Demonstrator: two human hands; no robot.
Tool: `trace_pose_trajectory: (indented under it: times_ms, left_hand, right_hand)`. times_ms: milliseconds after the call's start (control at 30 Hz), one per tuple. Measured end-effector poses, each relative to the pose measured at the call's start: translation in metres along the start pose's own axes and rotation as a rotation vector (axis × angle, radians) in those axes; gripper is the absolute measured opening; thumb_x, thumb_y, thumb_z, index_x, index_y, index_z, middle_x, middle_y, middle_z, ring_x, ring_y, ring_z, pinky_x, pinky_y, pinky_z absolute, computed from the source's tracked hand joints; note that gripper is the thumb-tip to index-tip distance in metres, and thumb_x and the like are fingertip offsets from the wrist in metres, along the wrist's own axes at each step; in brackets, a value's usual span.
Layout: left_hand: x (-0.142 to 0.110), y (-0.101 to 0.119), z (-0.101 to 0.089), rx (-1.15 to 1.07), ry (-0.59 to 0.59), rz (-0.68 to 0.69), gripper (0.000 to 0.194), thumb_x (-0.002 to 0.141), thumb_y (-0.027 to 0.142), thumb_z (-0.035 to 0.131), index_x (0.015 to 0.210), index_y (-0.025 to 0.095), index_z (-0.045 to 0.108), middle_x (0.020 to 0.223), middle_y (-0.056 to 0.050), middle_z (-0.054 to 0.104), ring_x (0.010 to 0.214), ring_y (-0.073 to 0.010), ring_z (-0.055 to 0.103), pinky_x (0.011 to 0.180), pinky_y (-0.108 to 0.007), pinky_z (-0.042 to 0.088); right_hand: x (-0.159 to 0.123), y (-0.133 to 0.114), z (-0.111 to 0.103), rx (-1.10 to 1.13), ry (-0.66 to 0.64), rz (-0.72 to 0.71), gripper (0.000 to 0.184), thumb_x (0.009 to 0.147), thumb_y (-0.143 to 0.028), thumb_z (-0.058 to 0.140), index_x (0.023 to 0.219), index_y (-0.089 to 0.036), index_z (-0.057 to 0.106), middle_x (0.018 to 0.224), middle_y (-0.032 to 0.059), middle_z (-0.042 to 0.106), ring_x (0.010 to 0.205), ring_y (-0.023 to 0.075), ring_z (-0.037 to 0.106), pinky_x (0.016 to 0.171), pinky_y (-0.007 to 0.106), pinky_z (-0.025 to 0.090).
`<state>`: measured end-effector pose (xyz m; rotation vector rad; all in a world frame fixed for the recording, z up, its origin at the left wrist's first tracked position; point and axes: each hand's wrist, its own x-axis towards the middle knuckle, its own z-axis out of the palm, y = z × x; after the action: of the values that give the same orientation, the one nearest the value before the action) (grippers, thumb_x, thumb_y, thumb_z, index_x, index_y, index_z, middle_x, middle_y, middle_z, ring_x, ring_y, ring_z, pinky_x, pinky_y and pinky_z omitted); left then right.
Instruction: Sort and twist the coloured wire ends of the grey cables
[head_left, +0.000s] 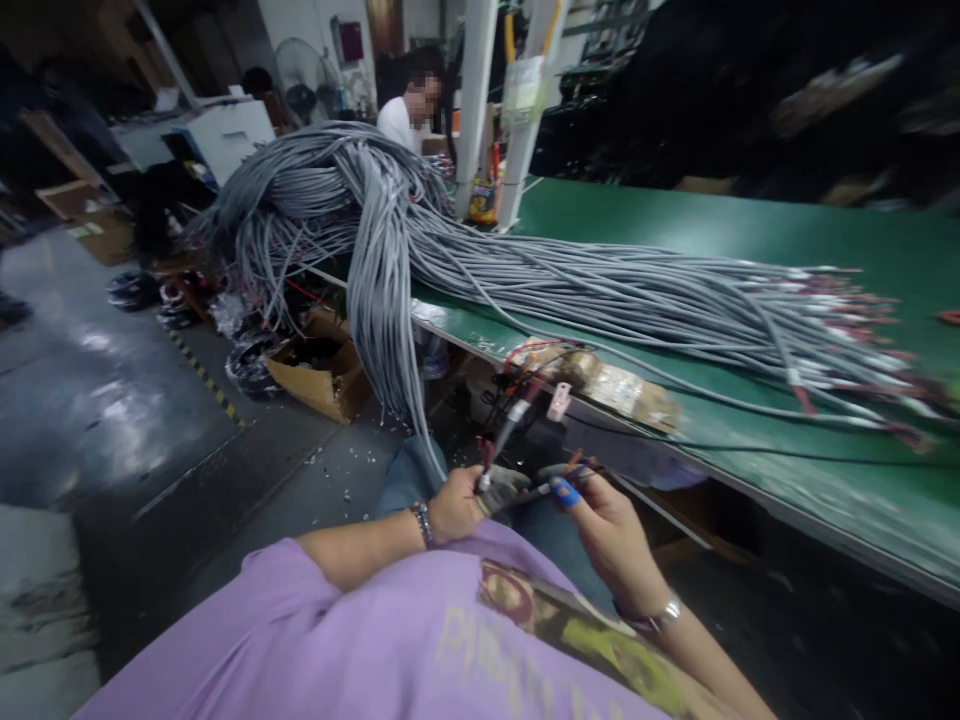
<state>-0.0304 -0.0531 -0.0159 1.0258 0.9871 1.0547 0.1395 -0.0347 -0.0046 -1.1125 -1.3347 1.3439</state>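
Observation:
My left hand [463, 502], its fingers partly covered by a grey-green glove, is closed around a grey cable [426, 440]. That cable hangs down from the big bundle, and short dark red wires [486, 452] stick up beside the hand. Just to the right, my right hand [609, 522] pinches a thin dark cable end [551, 484] with orange-brown wire tips, blue tape [564, 491] wrapped on one digit. This piece reaches across to the gloved fingers. Past the hands, at the bench edge, a grey and white rod-like piece [513, 415] points down; its kind is unclear.
A thick bundle of grey cables [600, 290] lies along the green bench [825, 500], stripped ends to the right. A white post [474, 100] stands behind it. Cardboard [626, 395] lies on the bench edge; an open carton [319, 380] sits below. Another person [401, 118] is beyond the cables.

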Motion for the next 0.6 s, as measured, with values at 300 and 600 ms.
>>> trace_pose_trajectory:
  times_ms: [300, 600]
  left_hand:
    - [0.015, -0.001, 0.0, -0.035, -0.049, -0.045, 0.046, 0.066, 0.05, 0.077, 0.098, 0.017, 0.072, 0.073, -0.005, 0.071, 0.059, -0.0138, 0.061, 0.053, -0.022, 0.046]
    - [0.018, -0.006, -0.003, 0.174, 0.041, -0.126, 0.035, 0.067, 0.05, 0.073, 0.064, 0.017, 0.061, 0.038, 0.003, 0.052, 0.034, -0.0081, 0.045, 0.038, -0.018, 0.032]
  right_hand:
    - [0.007, 0.005, 0.014, 0.061, -0.179, 0.105, 0.025, 0.068, -0.048, 0.073, 0.067, -0.024, 0.07, 0.058, -0.0008, 0.06, 0.052, 0.0138, 0.047, 0.051, 0.028, 0.042]
    - [0.016, 0.013, 0.006, 0.211, -0.031, 0.207, 0.028, 0.066, -0.044, 0.076, 0.077, -0.02, 0.066, 0.059, -0.0022, 0.059, 0.05, 0.0105, 0.045, 0.048, 0.025, 0.038]
